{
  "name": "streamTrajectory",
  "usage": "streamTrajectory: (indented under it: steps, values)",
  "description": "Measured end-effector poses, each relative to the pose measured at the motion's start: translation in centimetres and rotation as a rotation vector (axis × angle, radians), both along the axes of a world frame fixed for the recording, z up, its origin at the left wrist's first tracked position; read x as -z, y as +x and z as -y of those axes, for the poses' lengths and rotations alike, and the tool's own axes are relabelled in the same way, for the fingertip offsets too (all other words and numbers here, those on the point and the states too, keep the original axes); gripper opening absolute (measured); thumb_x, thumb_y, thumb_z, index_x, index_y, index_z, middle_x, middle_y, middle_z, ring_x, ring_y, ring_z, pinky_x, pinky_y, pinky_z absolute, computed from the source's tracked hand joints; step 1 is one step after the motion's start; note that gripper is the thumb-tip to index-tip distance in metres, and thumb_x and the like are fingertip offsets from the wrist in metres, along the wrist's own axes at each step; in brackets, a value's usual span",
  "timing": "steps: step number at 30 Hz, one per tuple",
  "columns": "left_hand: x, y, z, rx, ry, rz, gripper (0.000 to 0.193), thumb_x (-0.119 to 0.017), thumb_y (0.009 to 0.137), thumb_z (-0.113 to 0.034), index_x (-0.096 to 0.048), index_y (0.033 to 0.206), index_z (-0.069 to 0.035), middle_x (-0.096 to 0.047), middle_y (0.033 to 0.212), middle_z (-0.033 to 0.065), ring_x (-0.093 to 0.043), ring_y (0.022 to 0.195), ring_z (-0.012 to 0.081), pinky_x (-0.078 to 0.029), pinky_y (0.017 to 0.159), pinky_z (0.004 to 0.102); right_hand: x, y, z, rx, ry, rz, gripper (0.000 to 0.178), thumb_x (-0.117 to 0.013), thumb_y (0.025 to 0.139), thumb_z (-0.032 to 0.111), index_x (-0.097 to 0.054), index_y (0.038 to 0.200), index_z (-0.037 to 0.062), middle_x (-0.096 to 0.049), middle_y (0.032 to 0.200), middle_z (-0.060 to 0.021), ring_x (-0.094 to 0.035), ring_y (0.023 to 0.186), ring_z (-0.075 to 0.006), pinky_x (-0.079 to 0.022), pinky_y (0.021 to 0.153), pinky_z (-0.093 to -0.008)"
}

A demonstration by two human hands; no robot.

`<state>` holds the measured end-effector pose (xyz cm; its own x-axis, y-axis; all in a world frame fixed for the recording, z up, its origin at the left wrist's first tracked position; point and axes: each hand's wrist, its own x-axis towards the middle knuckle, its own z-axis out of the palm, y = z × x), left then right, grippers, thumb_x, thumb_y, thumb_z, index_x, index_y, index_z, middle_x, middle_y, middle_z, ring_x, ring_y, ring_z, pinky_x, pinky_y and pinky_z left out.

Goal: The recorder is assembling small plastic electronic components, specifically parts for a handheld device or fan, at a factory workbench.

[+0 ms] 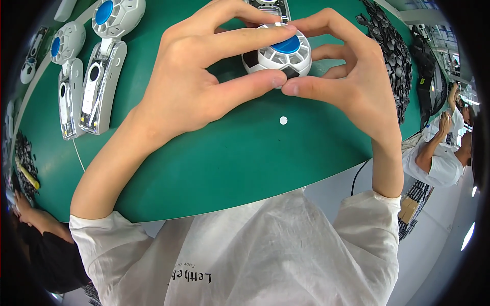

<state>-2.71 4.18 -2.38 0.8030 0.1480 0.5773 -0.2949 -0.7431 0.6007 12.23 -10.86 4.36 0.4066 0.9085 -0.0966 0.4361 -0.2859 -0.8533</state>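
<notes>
Between my two hands is a round, ball-shaped white device head point(301, 57) with dark panels, ribbed openings and a blue disc on top. The fingers of my left hand point(191, 71) lie across its top and side, the thumb at its lower front. My right hand point(352, 76) curls round its right side, thumb against the lower edge. A clear and white body part point(278, 9) shows behind it, partly hidden by my fingers; whether the two are joined cannot be seen. A small white round dot point(284, 120) lies on the green table just nearer to me.
Two similar white devices with blue discs and clear handles, a larger one point(103, 76) and a smaller one point(70, 97), lie at the left on the green table point(245, 158). Piles of black pieces point(390, 56) lie at the right. Other people point(444, 153) sit on both sides.
</notes>
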Motion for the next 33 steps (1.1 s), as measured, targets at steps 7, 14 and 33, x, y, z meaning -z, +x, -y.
streamTrajectory:
  steps: [7, 14, 33]
  values:
    - [-0.4, -0.7, 1.0, -0.024, -0.074, -0.122, 0.050, -0.081, 0.075, -0.007, -0.074, 0.125, -0.001, -0.069, 0.124, 0.0181, -0.068, 0.110, 0.0273, -0.053, 0.097, 0.0365, -1.2, 0.8, -0.6, -0.040, -0.213, -0.140, 0.054, -0.092, 0.076, 0.008, -0.064, 0.121, -0.0030, -0.072, 0.114, -0.0124, -0.074, 0.089, -0.0144, -0.062, 0.072, -0.0245]
    - [-0.9, -0.9, 1.3, -0.035, -0.039, -0.140, 0.049, -0.079, 0.076, -0.004, -0.073, 0.124, 0.001, -0.068, 0.124, 0.0190, -0.067, 0.110, 0.0279, -0.052, 0.098, 0.0372, -0.7, 1.3, -0.5, -0.096, -0.245, -0.179, 0.050, -0.091, 0.077, 0.008, -0.064, 0.119, -0.0029, -0.071, 0.112, -0.0131, -0.073, 0.088, -0.0144, -0.061, 0.073, -0.0255]
    - [-0.7, -1.6, 4.2, -0.069, 0.136, -0.302, 0.053, -0.082, 0.076, -0.004, -0.072, 0.128, 0.000, -0.069, 0.123, 0.0181, -0.066, 0.112, 0.0274, -0.050, 0.099, 0.0346, 2.6, 2.3, -1.0, -0.330, -0.341, -0.309, 0.067, -0.093, 0.070, 0.019, -0.048, 0.117, 0.0022, -0.061, 0.116, -0.0150, -0.060, 0.110, -0.0236, -0.050, 0.093, -0.0352]
